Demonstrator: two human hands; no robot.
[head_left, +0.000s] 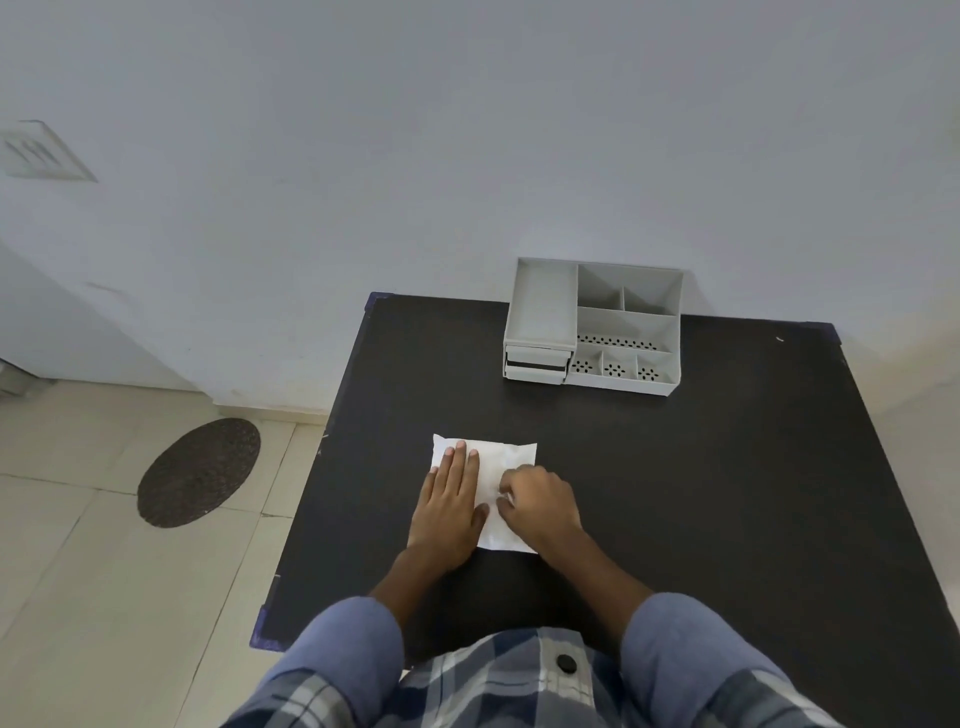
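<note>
A white folded sheet of paper (506, 460) lies on the dark table (701, 467), near its front left part. My left hand (451, 501) lies flat on the sheet's left half, fingers straight and pointing away from me. My right hand (540, 501) sits on the sheet's right half with its fingers curled, pinching the paper near the middle. The lower part of the sheet is hidden under both hands.
A grey plastic desk organiser (595, 327) with several compartments and small drawers stands at the table's back edge against the wall. A dark oval mat (200, 472) lies on the tiled floor to the left of the table.
</note>
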